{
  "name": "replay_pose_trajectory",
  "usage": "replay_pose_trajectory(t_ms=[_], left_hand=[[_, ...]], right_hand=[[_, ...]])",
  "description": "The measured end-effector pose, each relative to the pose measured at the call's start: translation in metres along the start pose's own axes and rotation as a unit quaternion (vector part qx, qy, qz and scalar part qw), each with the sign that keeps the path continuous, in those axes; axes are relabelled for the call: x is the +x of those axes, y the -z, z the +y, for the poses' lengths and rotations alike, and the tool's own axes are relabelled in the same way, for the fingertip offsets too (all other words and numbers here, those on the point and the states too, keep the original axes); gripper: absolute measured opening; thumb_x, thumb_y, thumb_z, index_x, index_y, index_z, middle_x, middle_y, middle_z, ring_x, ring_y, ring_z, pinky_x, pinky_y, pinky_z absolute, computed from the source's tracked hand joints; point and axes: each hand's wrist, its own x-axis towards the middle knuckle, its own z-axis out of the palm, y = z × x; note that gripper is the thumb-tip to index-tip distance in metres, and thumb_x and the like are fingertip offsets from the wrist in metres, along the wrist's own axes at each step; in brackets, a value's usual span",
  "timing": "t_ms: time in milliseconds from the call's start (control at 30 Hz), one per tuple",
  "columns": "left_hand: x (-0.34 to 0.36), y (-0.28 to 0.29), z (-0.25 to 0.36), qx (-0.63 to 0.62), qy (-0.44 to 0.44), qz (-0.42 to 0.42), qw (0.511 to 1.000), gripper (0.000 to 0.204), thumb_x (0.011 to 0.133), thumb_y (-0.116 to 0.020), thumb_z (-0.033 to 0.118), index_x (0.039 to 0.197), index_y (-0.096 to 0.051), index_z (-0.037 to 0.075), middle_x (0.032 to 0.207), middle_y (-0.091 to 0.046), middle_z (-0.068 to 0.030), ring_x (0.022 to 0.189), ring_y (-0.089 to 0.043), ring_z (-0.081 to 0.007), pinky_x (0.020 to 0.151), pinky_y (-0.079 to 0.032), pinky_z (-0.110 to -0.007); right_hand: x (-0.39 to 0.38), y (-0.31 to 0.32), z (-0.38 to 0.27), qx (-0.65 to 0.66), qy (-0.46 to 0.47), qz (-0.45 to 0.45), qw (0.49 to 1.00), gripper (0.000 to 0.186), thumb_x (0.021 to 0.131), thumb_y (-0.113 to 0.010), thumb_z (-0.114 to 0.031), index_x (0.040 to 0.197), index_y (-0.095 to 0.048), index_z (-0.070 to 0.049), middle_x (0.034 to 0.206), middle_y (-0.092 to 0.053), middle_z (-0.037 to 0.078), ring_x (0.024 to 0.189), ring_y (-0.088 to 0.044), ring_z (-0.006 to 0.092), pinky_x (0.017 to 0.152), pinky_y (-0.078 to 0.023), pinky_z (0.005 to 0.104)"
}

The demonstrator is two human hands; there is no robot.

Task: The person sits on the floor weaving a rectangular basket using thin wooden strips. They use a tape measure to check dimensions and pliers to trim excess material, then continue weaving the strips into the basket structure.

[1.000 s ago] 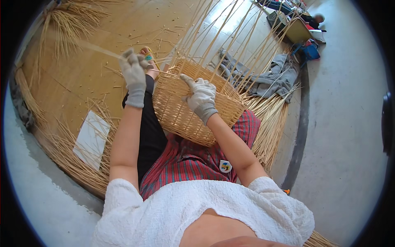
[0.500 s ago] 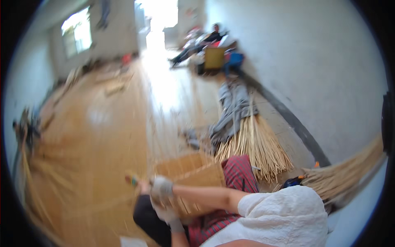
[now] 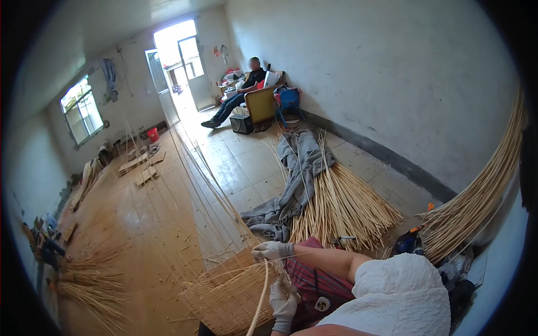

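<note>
A woven wicker basket (image 3: 227, 299) of tan cane rests tilted by my lap, its open side up. My right hand (image 3: 272, 250), in a pale work glove, is closed at the basket's upper edge, pinching a cane strand (image 3: 262, 291) that hangs down across the near side. Lower down, my left hand (image 3: 284, 299), also gloved, curls its fingers against the basket's right edge. Long loose canes (image 3: 216, 182) stick out from the basket toward the doorway. A red checked cloth (image 3: 305, 285) covers my lap beside it.
Right of the basket lies a cane bundle (image 3: 347, 207) partly under a grey cloth (image 3: 302, 168). Another bundle (image 3: 476, 207) leans along the right wall. More canes (image 3: 92, 285) lie at left. A person (image 3: 244, 92) sits far back near the door (image 3: 193, 73).
My view has swung, and the basket now appears lower. My right hand has moved from the basket's left side to its upper edge; the coloured-handled object near it no longer shows.
</note>
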Motion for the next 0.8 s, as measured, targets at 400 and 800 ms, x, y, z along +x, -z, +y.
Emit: replay_pose_trajectory(t_ms=[400, 800], left_hand=[[0.119, 0.015, 0.014, 0.438, -0.090, -0.021, 0.894, 0.042, 0.075, -0.078, 0.024, 0.114, -0.066, 0.015, 0.118, -0.067, -0.0069, 0.118, -0.058, -0.0323, 0.106, -0.037, -0.050], [0.112, -0.002, 0.022, 0.299, -0.023, -0.175, 0.938, 0.084, 0.069, -0.089, 0.032, 0.139, -0.051, 0.003, 0.129, -0.065, -0.0172, 0.121, -0.062, -0.0307, 0.103, -0.048, -0.045]], right_hand=[[-0.003, 0.020, 0.057, -0.034, 0.032, -0.003, 0.999, 0.045, 0.107, -0.039, -0.048, 0.111, -0.066, -0.012, 0.103, -0.071, 0.011, 0.098, -0.067, 0.0299, 0.091, -0.050, 0.0403], [-0.056, 0.000, 0.073, 0.105, 0.075, 0.254, 0.959, 0.026, 0.095, -0.069, -0.015, 0.118, -0.064, -0.005, 0.100, -0.069, 0.014, 0.091, -0.069, 0.0227, 0.083, -0.054, 0.0349]])
